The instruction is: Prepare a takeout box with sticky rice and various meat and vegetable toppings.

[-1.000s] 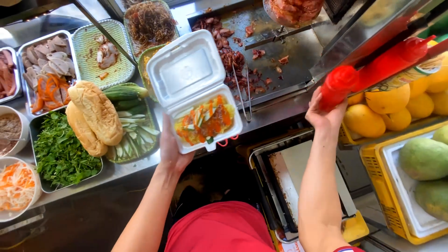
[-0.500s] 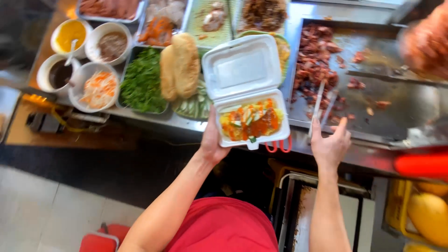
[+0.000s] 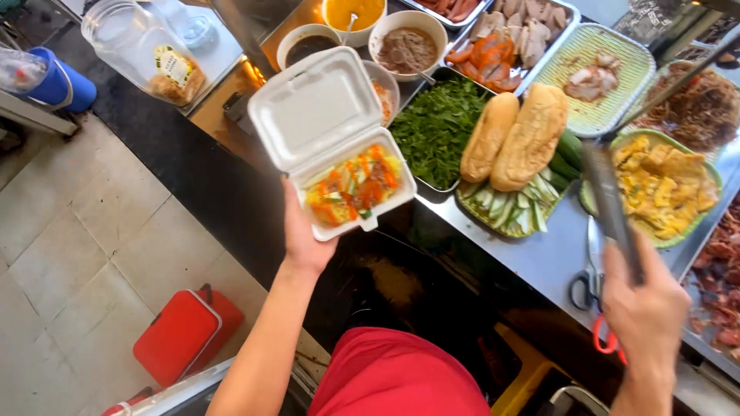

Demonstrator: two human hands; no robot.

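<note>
The white foam box is open and held in the air, in front of the surface and near its left part. Its lid stands up and back, away from the person, and the lower half carries a colourful mix of orange, yellow and green food. The long axis of the box runs from near-left to far-right, along the edge of the surface.

The left hand is under the near edge of the box and grips it from below, with the forearm rising straight from the body. So the box is in this hand, and the right hand is well apart from it, to the right.

The right hand is closed around the handles of long metal tongs. The tongs point away from the person, toward the green tray of yellow fried pieces, and their tips are just at its near rim. I cannot tell if the tips touch the food.

Between the two hands lie two bread loaves on sliced cucumber, beside a tray of green herbs. Scissors lie on the surface just beside the right hand.
</note>
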